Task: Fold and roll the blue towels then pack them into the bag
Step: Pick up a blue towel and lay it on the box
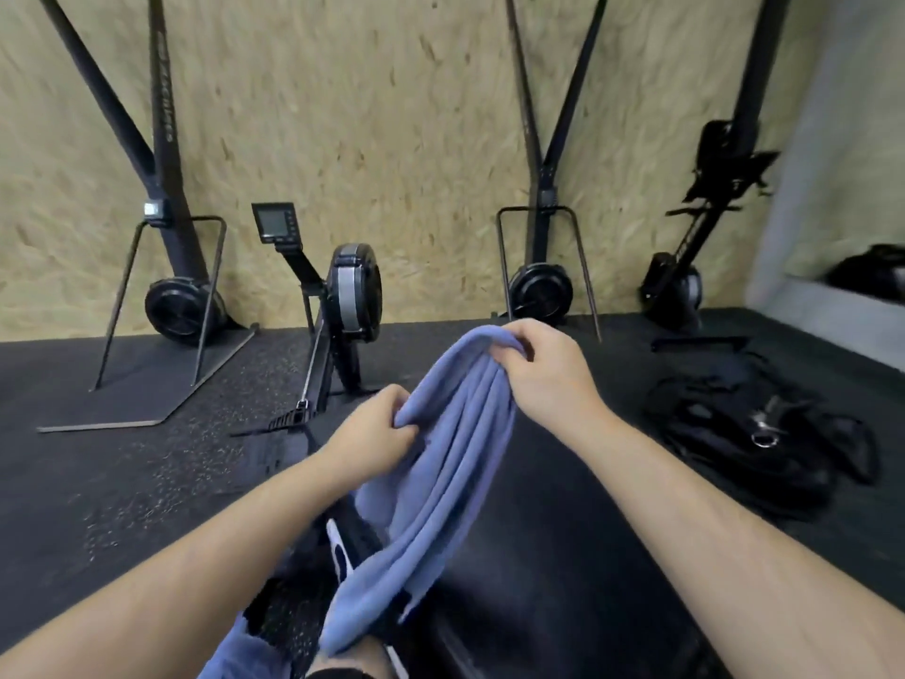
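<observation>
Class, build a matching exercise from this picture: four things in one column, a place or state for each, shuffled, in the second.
1 left hand
2 right hand
3 blue towel
4 rowing machine

a stands by the wooden wall
b grips the towel's top end
c hangs bunched from both hands
d pinches the towel lower down

Pairs: 1-d, 2-b, 3-c, 4-a

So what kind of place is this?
Probably a gym: a rowing machine stands by the chipboard wall, tall exercise machines flank it, and the floor is black rubber matting.
</observation>
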